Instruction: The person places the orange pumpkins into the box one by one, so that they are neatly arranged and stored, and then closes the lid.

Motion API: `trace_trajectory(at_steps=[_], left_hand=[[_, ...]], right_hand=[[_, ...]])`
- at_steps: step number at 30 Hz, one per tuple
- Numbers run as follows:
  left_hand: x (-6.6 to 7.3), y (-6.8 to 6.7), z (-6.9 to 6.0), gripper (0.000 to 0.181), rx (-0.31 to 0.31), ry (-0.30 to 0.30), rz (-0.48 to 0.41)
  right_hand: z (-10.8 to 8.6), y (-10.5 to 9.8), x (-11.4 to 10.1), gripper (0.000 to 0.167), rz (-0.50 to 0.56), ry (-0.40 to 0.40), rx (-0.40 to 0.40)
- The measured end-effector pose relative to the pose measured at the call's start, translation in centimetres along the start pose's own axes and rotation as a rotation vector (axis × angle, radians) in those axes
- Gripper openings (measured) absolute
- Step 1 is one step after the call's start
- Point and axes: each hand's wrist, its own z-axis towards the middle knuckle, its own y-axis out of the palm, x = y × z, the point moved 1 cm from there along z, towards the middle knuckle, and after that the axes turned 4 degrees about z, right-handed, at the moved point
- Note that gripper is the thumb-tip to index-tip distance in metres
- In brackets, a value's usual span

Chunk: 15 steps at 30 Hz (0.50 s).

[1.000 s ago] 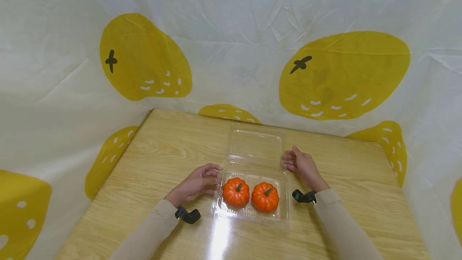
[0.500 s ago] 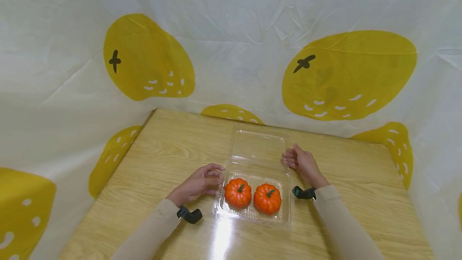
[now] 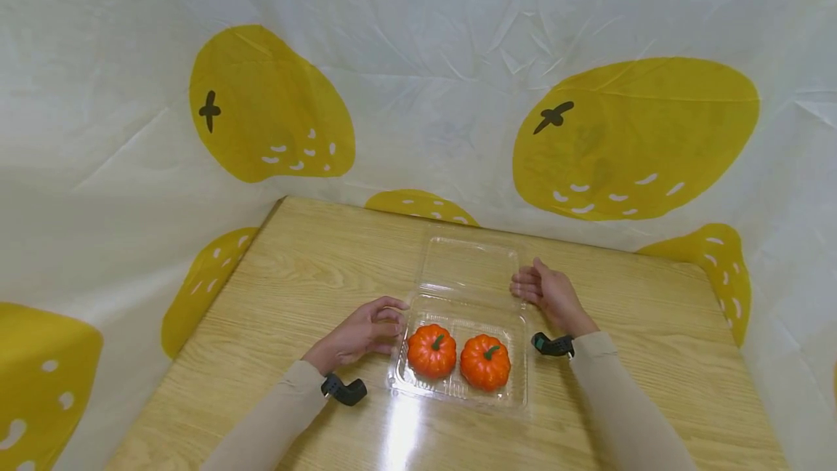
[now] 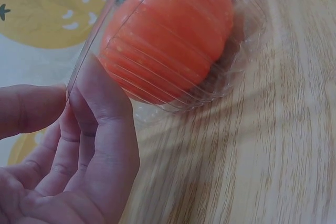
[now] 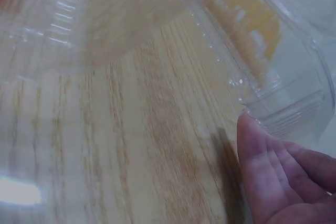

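A clear plastic clamshell container (image 3: 458, 400) lies on the table with its lid (image 3: 469, 264) laid back, away from the person. Two small orange pumpkins with green stems sit side by side in its base, the left pumpkin (image 3: 431, 352) and the right pumpkin (image 3: 485, 363). At the base's left side, my left hand (image 3: 361, 331) pinches the rim between thumb and index finger, as the left wrist view shows. My right hand (image 3: 549, 295) is on the right, near the hinge; its extended fingers (image 5: 257, 156) touch the lid's edge, the thumb raised apart.
The wooden table (image 3: 314, 260) extends to both sides of the container. A white curtain (image 3: 431, 115) printed with yellow fruit hangs behind and around it. Black cameras on bands sit at both wrists.
The head view has shifted slightly, so the container and pumpkins appear a little farther right. My right fingers have edged slightly left onto the lid's edge. The left hand keeps its pinch.
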Motion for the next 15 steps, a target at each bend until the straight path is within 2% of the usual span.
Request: trace_trajectory(at_steps=[6,10,15], left_hand=[[0.1,0.2,0.0,0.047,0.008,-0.007,0.003],[0.1,0.3,0.0,0.048,0.009,-0.009,-0.001],[0.1,0.3,0.1,0.048,0.008,-0.009,-0.006]], right_hand=[[0.1,-0.5,-0.3,0.058,0.079,-0.016,-0.007],[0.0,-0.5,-0.6,0.052,0.08,-0.026,-0.012],[-0.3,-0.5,-1.1,0.05,0.023,-0.039,-0.006]])
